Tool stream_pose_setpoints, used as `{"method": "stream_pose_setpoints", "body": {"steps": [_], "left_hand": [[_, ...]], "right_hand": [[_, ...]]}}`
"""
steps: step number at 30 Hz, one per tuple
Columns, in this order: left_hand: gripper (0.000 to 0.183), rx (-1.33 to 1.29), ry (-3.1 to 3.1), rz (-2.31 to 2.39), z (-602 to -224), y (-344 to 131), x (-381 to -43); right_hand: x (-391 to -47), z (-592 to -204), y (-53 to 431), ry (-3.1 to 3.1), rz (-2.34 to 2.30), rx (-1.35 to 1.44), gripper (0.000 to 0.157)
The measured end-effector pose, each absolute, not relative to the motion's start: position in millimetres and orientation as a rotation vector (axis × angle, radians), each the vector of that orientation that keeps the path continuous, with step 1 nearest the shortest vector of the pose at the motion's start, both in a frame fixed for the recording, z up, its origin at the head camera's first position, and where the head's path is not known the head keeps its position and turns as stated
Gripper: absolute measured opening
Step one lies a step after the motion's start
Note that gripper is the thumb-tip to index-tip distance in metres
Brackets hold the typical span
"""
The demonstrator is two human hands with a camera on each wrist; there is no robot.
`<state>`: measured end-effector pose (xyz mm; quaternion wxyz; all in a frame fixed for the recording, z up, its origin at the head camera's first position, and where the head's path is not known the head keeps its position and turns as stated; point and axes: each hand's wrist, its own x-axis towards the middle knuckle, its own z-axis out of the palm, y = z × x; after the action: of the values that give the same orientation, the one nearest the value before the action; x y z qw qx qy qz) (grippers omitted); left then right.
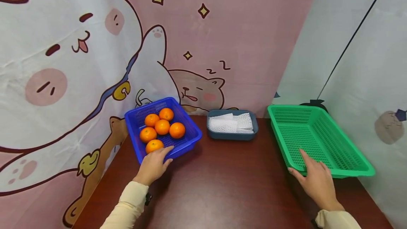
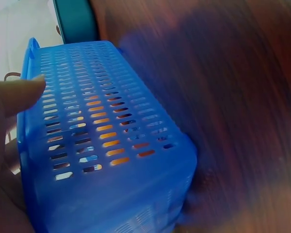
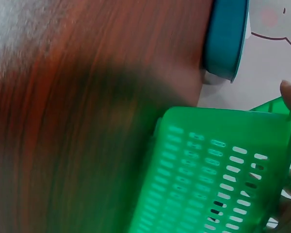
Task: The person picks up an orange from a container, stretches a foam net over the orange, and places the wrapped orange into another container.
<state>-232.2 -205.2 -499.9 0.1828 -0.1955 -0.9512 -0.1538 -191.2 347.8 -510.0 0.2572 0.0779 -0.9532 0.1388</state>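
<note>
A blue plastic basket (image 1: 189,143) holding several oranges (image 1: 162,127) stands on the left of the table. My left hand (image 1: 153,165) grips its near rim, thumb (image 2: 24,94) outside the slotted wall and the other fingers inside. On the right, my right hand (image 1: 318,185) holds the near left corner of a green plastic basket (image 1: 321,140), with the thumb at the outer rim and the fingers over the inside. No items show in the green basket. Between the two baskets, at the back, a dark blue-grey tray (image 1: 232,136) holds white foam netting (image 1: 231,123).
The brown wooden table (image 1: 235,186) carries both baskets and the tray. A cartoon-printed cloth (image 1: 248,45) hangs right behind them and along both sides. The blue basket's back corner and the green basket's right side lie near this cloth.
</note>
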Motion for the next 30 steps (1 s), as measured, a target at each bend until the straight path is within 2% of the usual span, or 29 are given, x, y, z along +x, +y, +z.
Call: {"method": "stream_pose_setpoints", "body": {"steps": [13,23,30], "left_hand": [[0.047,-0.589,-2.555,-0.415,-509,-208,-234],[0.045,-0.574,-2.613,-0.435,-505,-210,-235],[0.043,-0.535,-2.750,-0.631,-485,-217,-241]], "right_hand": [[-189,-520,352,-2.500,0.572,0.303,0.045],[-189,-524,352,-2.448,0.654,0.314,0.044],[-191,-524,352,-2.457,0.662,0.305,0.043]]}}
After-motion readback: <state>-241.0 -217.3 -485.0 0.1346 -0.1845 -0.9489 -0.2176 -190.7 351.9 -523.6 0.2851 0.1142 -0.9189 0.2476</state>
